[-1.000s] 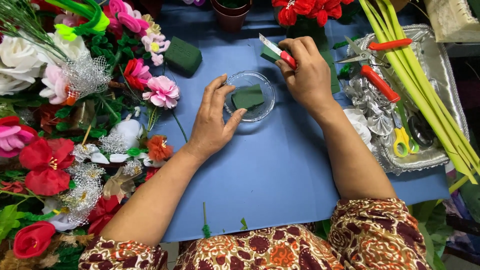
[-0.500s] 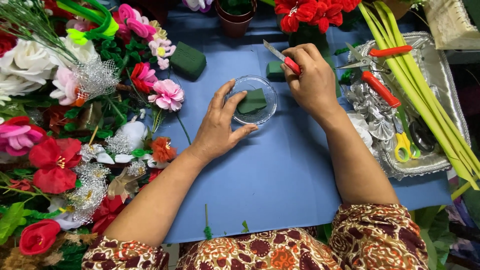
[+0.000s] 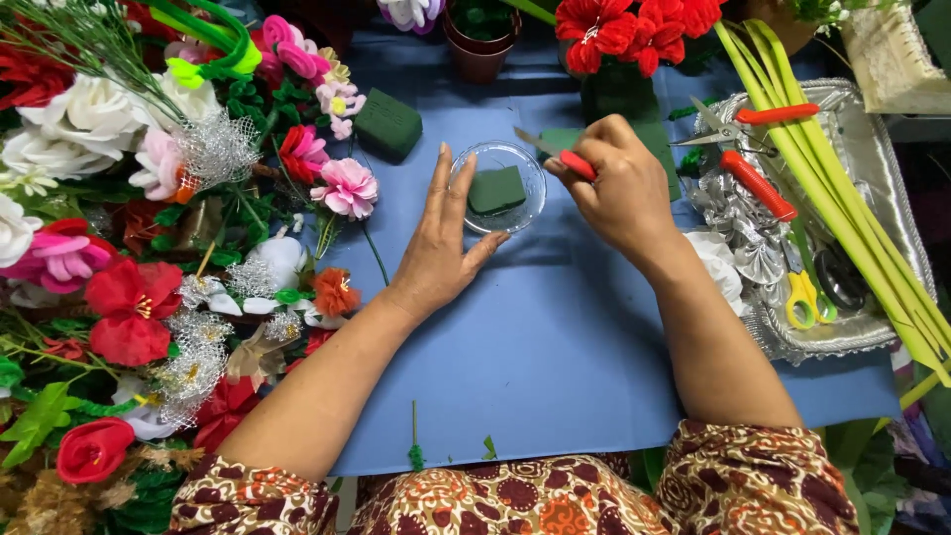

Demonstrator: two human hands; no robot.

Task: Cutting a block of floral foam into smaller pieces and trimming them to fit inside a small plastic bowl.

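A small clear glass bowl (image 3: 531,170) sits on the blue mat (image 3: 555,357) and holds a piece of green floral foam (image 3: 495,188). My left hand (image 3: 441,243) lies flat, fingers spread, against the bowl's left side. My right hand (image 3: 619,188) grips a red-handled knife (image 3: 557,154) whose blade points left over the bowl's far rim. A second green foam piece (image 3: 563,139) lies partly hidden behind that hand.
A larger dark green foam block (image 3: 387,124) lies at the mat's back left. Artificial flowers (image 3: 129,297) pile up along the left. A silver tray (image 3: 872,178) on the right holds red-handled scissors (image 3: 753,119), yellow scissors (image 3: 802,297), silver ribbon and long green leaves (image 3: 842,198). Pots of red flowers (image 3: 624,30) stand behind.
My right hand has come down and toward the bowl with the knife. The left hand has stayed at the bowl's side.
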